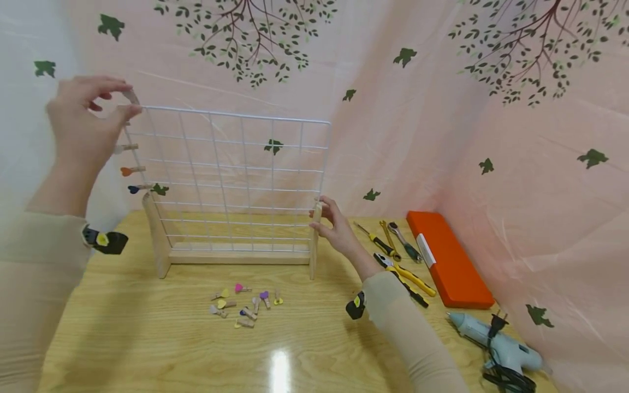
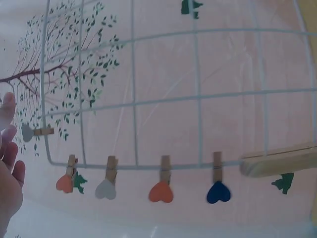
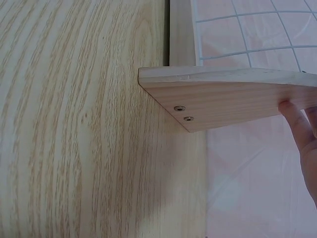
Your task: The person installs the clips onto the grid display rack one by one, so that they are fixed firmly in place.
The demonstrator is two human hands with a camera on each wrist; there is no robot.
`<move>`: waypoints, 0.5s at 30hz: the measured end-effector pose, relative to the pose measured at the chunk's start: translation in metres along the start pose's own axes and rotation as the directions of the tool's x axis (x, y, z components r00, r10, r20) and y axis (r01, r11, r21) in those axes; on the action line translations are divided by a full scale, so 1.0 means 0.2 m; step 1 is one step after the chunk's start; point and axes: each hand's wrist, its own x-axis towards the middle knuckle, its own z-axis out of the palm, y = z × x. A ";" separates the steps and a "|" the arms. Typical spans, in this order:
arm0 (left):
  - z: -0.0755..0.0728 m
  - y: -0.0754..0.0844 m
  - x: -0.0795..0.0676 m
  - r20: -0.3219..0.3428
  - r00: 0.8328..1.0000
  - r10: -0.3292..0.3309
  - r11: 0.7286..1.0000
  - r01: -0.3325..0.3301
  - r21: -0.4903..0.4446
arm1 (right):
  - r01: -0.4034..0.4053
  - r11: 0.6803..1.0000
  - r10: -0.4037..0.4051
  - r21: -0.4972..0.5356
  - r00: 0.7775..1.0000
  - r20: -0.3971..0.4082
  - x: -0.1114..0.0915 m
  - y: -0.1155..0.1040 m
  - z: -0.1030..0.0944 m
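Observation:
A white wire grid rack (image 1: 241,114) stands upright in a wooden base (image 1: 241,261) on the table. My left hand (image 1: 90,117) is at its top left corner, thumb and index finger parted around a small clothespin with a grey heart (image 2: 27,133), clipped on the top wire. In the left wrist view the fingertips (image 2: 8,99) show just apart from that heart. Down the left side wire hang several heart clothespins: orange (image 2: 161,192), grey (image 2: 105,189) and dark blue (image 2: 218,192). My right hand (image 1: 339,232) grips the wooden right side piece (image 3: 228,101) near its top.
Several loose heart clothespins (image 1: 248,313) lie before the rack. On the right are a screwdriver (image 1: 378,242), wrenches (image 1: 404,241), pliers (image 1: 410,278), an orange case (image 1: 452,262) and a glue gun (image 1: 501,344) with its cord. A printed curtain (image 1: 383,109) hangs behind.

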 end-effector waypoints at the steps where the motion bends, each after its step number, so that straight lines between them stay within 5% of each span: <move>1: 0.02 0.00 -0.04 -0.019 0.998 0.053 0.999 -0.053 -0.004 | -0.002 1.000 0.002 -0.003 1.000 0.001 0.00 0.00 0.00; 5: 0.10 -0.01 -0.21 0.020 0.981 0.190 0.981 -0.190 -0.037 | -0.011 1.000 0.011 -0.014 1.000 -0.001 0.00 -0.01 -0.01; 9: 0.20 -0.05 -0.42 0.189 0.952 0.241 0.970 -0.238 -0.041 | -0.013 1.000 0.013 -0.013 1.000 0.002 0.00 0.00 -0.01; 12: 0.28 -0.11 -0.60 0.351 0.902 0.252 0.967 -0.245 -0.064 | -0.004 1.000 0.004 0.001 1.000 0.007 0.00 0.00 -0.01; 15: 0.35 -0.17 -0.77 0.517 0.822 0.238 0.970 -0.230 -0.080 | 0.002 1.000 -0.002 0.016 1.000 0.003 0.00 0.00 0.00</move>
